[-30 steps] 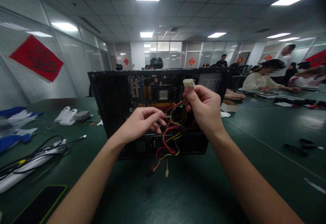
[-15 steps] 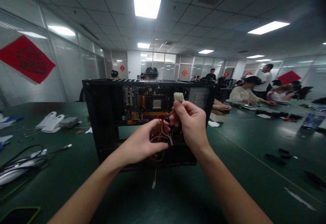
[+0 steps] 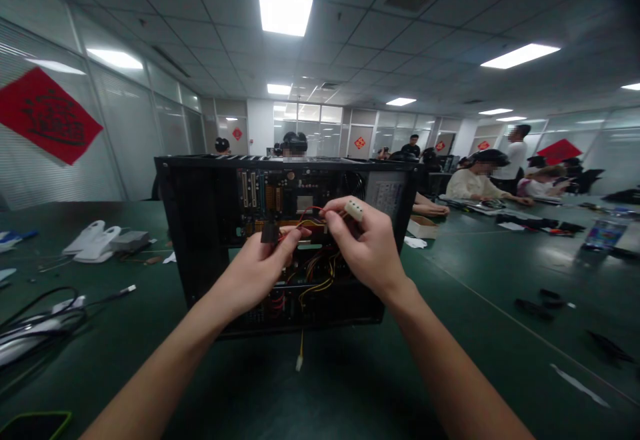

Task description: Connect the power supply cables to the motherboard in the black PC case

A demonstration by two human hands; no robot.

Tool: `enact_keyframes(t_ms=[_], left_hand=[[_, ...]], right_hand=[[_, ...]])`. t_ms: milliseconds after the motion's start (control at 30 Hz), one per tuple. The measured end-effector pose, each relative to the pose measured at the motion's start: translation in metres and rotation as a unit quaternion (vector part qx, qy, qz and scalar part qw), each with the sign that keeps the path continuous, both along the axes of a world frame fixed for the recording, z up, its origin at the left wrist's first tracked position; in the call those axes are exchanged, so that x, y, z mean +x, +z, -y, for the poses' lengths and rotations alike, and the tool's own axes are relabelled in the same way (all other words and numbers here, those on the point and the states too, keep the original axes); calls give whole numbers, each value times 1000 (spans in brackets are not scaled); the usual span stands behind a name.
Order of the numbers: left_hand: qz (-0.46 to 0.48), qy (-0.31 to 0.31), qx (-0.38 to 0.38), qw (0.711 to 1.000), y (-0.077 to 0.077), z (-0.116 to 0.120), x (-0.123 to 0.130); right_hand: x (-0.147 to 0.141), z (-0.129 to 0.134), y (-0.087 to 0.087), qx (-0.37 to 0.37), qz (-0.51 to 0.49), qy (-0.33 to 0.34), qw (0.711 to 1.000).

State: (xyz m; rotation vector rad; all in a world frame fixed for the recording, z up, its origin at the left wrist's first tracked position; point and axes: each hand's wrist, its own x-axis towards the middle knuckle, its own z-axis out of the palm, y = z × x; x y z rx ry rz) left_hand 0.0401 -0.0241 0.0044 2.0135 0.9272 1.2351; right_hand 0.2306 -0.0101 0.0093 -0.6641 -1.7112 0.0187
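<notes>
at the centre of the frame, the left hand (image 3: 253, 268) is pinching red and yellow wires (image 3: 311, 220) between thumb and fingers, with a black plug (image 3: 271, 232) sitting right by the fingertips. the wires are running roughly sideways across to the right hand (image 3: 370, 245), which is pinching them too, a white plug (image 3: 354, 210) lying against its fingers. the white plug is nearer the right hand, and both hands are working in front of the open computer case (image 3: 200, 227).

Dark connector (image 3: 270, 231) newly in left hand (image 3: 254, 268)
</notes>
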Motion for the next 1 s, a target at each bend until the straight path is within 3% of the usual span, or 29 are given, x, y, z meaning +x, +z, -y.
enact_keyframes(t_ms=[167,233,400,567,800,1000], left_hand=[[-92,10,69,993,-1,5,2],[-127,11,66,990,0,5,2],[-118,50,125,984,7,1,-7],[-61,87,202,974,13,9,-11],[-104,87,360,923,14,20,-10],[-95,69,356,927,13,20,-10]], right_hand=[[-5,7,3,8,148,136,980],[-4,7,3,0,184,150,971],[2,3,4,11,189,91,978],[-2,6,5,15,154,91,984],[0,16,7,27,130,80,988],[5,26,7,39,231,45,971]])
